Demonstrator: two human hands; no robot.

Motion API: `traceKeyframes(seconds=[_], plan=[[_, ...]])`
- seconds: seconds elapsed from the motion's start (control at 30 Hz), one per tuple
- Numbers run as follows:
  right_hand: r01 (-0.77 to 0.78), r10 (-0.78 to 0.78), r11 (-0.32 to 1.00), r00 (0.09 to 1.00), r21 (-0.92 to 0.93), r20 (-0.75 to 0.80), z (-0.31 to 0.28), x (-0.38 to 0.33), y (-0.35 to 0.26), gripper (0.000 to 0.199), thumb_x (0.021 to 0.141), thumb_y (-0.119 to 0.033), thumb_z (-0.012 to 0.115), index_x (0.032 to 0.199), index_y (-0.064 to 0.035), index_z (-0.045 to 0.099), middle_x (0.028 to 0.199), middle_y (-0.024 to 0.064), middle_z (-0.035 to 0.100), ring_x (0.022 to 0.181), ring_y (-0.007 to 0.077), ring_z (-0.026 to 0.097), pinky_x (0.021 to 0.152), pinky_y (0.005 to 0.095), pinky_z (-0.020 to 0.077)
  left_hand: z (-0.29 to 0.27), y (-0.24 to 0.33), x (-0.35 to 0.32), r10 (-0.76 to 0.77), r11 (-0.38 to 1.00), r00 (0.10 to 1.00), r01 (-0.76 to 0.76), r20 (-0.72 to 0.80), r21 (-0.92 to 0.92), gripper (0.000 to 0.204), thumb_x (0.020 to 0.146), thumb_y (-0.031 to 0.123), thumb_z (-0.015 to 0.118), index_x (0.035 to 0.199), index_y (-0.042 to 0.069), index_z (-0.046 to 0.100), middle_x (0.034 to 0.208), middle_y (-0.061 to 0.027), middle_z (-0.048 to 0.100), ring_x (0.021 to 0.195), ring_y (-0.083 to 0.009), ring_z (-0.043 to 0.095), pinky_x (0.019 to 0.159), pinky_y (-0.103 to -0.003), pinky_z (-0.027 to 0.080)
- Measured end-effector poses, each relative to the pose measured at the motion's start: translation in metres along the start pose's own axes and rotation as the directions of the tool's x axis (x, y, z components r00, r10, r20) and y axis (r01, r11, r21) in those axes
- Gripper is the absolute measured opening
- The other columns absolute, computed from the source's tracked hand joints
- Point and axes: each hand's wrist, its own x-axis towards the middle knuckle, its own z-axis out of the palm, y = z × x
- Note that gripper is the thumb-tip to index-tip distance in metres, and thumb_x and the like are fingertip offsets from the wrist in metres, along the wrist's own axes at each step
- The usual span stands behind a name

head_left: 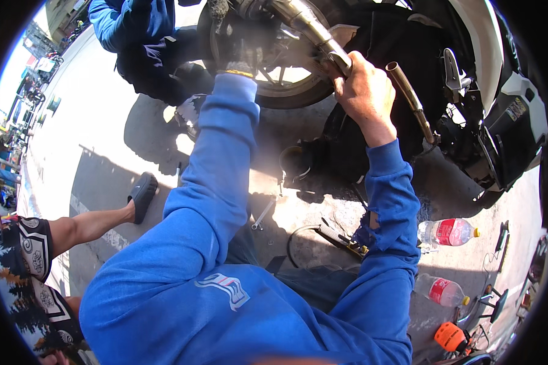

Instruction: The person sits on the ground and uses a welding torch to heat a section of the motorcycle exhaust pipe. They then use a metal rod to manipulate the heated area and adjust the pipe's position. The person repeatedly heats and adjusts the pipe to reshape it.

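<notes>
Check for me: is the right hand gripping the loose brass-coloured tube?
No: the right hand is closed around the end of the silver exhaust pipe, while the brass-coloured tube stands apart just beside it.

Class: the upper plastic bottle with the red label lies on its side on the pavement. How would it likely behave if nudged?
The bottle would probably roll, since it is round and lies on its side. It looks like thin clear plastic, so likely light and squeezable. Its yellow cap appears on, so spilling seems unlikely.
</notes>
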Motion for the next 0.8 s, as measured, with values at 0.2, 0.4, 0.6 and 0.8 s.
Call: traceKeyframes(seconds=[0.2, 0.4, 0.6, 0.8], plan=[[0.067, -0.061, 0.996, 0.992, 0.051, -0.110, 0.011, -0.008, 0.005, 0.028, 0.089, -0.032, 0.078, 0.104, -0.0156, 0.061, 0.080, 0.0111, 0.073, 0.079, 0.0354, 0.073, 0.067, 0.0463, 0.0566, 0.021, -0.009, -0.010, -0.004, 0.999, 1.000, 0.004, -0.006, -0.033, 0.034, 0.100, 0.025, 0.061, 0.124, 0.002, 0.059, 0.110, -0.0103, 0.067, 0.102, -0.0271, 0.067, 0.093, -0.041, 0.055], [0.066, -0.077, 0.991, 0.992, -0.119, -0.098, 0.021, -0.019, -0.003, 0.030, 0.091, -0.035, 0.073, 0.095, -0.0103, 0.057, 0.076, 0.0125, 0.072, 0.074, 0.0350, 0.073, 0.062, 0.0465, 0.0558, 0.037, -0.020, -0.017, 0.003, 0.999, 1.000, -0.004, -0.013, -0.039, 0.033, 0.099, 0.026, 0.062, 0.122, 0.002, 0.059, 0.109, -0.0097, 0.067, 0.101, -0.0270, 0.067, 0.092, -0.041, 0.055], [-0.021, 0.021, 1.000, 1.000, -0.008, 0.022, 0.018, -0.024, -0.017, 0.030, 0.085, -0.030, 0.077, 0.095, -0.0070, 0.061, 0.081, 0.0144, 0.073, 0.081, 0.0347, 0.074, 0.073, 0.0465, 0.0576, 0.038, -0.022, -0.019, -0.009, 0.999, 1.000, 0.008, -0.011, -0.049, 0.032, 0.099, 0.027, 0.062, 0.121, 0.003, 0.060, 0.108, -0.0090, 0.067, 0.100, -0.0269, 0.067, 0.092, -0.041, 0.055], [-0.035, 0.016, 0.996, 0.974, 0.083, 0.227, 0.019, -0.022, -0.014, 0.030, 0.086, -0.030, 0.076, 0.105, -0.0077, 0.067, 0.095, 0.0164, 0.074, 0.091, 0.0345, 0.074, 0.081, 0.0462, 0.0585, 0.034, -0.022, -0.030, -0.032, 0.997, 0.999, 0.032, 0.001, -0.076, 0.032, 0.099, 0.027, 0.062, 0.120, 0.004, 0.060, 0.106, -0.0084, 0.067, 0.099, -0.0269, 0.067, 0.091, -0.041, 0.055]])
